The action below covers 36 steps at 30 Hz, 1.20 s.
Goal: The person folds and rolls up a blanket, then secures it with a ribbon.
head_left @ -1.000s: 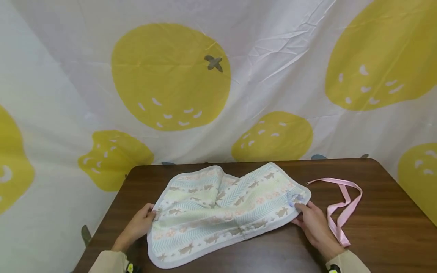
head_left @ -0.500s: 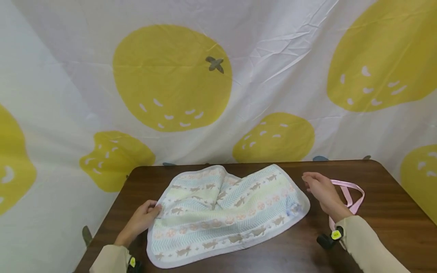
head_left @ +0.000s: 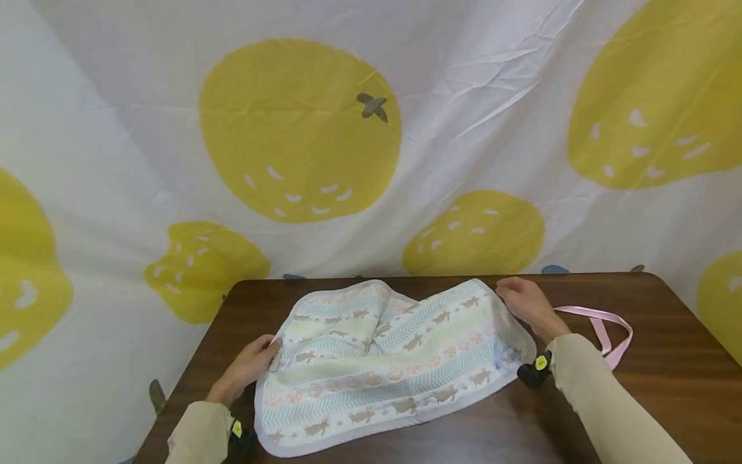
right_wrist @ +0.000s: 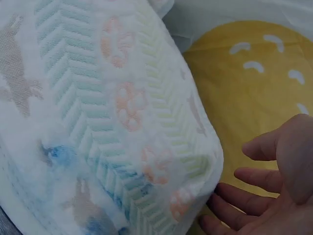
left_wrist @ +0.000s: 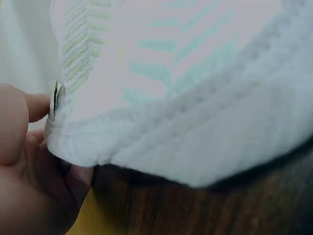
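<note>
A pale quilted towel (head_left: pixel 400 374), striped in blue, green and peach with brown animal figures, lies rumpled over the table, its far edge folded in. At its left edge, my left hand (head_left: pixel 246 368) pinches the border between thumb and fingers, right by a small sewn label (left_wrist: pixel 55 100). My right hand (head_left: pixel 529 308) is at the far right edge. In the right wrist view, its fingers (right_wrist: pixel 239 198) are spread with the thumb apart, fingertips right at the towel's border. A blue stain (right_wrist: pixel 61 152) marks the towel's right corner.
A pink ribbon (head_left: pixel 620 351) lies looped on the brown wooden table (head_left: pixel 666 386), right of the towel and partly behind my right forearm. A white curtain (head_left: pixel 452 148) printed with yellow fruit hangs behind the table.
My right hand has let go of the towel's near right corner and moved up to its far right edge. My left hand stays on the left edge.
</note>
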Tool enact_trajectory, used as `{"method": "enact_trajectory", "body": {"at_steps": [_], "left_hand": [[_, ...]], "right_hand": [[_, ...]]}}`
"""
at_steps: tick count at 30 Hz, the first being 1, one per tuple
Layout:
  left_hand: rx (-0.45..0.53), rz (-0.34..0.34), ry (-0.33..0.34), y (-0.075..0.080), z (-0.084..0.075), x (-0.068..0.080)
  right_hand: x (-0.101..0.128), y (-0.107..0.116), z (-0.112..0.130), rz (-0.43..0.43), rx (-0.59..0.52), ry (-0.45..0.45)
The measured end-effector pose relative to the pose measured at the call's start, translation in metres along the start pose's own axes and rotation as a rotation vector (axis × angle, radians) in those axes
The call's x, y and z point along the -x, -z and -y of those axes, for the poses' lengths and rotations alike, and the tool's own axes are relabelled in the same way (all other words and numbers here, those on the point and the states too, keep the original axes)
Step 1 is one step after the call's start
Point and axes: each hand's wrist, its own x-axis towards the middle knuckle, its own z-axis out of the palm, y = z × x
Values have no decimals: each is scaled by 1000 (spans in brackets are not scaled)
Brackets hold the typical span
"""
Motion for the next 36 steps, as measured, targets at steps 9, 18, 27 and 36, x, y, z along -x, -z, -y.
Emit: {"method": "enact_trajectory", "body": {"at_steps": [9,18,27,36], "left_hand": [[3,6,-41,1,2,-3],[43,19,-42,5,9,0],[37,32,-16,5,11,0],[57,26,-36,0,11,0]], "right_hand": [[4,-4,3,-33,119,-6],[14,-6,6,112,-156,-91],[36,-2,-10,146,-204,-54],[62,7,-50,64,-65,-98]]}}
